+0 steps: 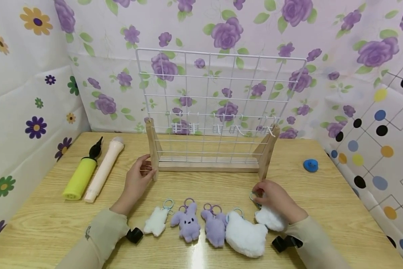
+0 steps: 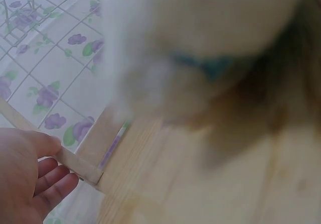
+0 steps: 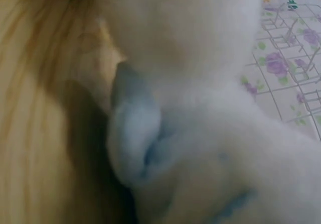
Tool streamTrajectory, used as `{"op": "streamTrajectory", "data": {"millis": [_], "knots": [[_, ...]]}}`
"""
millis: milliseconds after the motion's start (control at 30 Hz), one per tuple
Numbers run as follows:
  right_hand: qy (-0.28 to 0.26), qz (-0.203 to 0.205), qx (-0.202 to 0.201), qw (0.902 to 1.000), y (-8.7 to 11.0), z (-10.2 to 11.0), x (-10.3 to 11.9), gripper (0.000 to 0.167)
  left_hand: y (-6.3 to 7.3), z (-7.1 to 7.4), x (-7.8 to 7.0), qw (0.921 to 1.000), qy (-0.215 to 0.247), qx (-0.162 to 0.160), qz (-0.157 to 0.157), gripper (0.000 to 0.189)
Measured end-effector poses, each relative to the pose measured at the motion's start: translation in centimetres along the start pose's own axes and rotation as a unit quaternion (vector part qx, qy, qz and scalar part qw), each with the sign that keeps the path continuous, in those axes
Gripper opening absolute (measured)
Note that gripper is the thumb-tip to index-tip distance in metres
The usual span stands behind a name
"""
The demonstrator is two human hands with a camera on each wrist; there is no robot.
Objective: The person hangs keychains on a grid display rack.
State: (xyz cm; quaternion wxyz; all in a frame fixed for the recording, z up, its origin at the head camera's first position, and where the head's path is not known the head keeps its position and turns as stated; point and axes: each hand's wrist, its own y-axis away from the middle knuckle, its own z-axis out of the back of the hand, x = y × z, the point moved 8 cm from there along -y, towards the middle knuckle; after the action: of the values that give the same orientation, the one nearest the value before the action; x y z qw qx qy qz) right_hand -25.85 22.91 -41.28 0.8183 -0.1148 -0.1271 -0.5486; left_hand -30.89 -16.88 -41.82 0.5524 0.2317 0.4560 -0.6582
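Observation:
On the left, my left hand (image 1: 138, 177) grips the wooden side foot (image 2: 75, 164) of a white wire grid rack (image 1: 208, 99), thumb on its edge. My right hand (image 1: 276, 198) is bent low in front of the rack's right foot (image 1: 267, 155), over a white plush keychain (image 1: 270, 219). That keychain's blue ring (image 1: 253, 196) shows beside the thumb; whether the fingers pinch it, I cannot tell. In the right wrist view, blurred white plush (image 3: 235, 148) hides the hand. Leftward lie a larger white plush keychain (image 1: 245, 235), two purple ones (image 1: 188, 224), (image 1: 214, 228) and a small white one (image 1: 155, 221).
White hooks (image 1: 184, 128) hang on the grid. A yellow hand pump (image 1: 80, 177) and a pale pink tube with a grey tip (image 1: 104, 170) lie at the table's left. A small blue toy (image 1: 310, 165) sits at the right. Flowered cloth (image 1: 104, 74) stands behind the table.

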Motion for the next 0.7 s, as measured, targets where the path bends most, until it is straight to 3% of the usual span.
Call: {"op": "streamTrajectory", "data": {"millis": [233, 700], "knots": [[-0.036, -0.021, 0.013, 0.9990, -0.22, -0.36, -0.47, 0.017, -0.04, 0.09, 0.09, 1.0000, 0.001, -0.001, -0.003, 0.051], [-0.042, -0.027, -0.003, 0.9987, 0.16, -0.13, -0.80, 0.018, 0.16, -0.16, 0.20, 0.9999, -0.010, 0.012, 0.006, 0.053]]}}
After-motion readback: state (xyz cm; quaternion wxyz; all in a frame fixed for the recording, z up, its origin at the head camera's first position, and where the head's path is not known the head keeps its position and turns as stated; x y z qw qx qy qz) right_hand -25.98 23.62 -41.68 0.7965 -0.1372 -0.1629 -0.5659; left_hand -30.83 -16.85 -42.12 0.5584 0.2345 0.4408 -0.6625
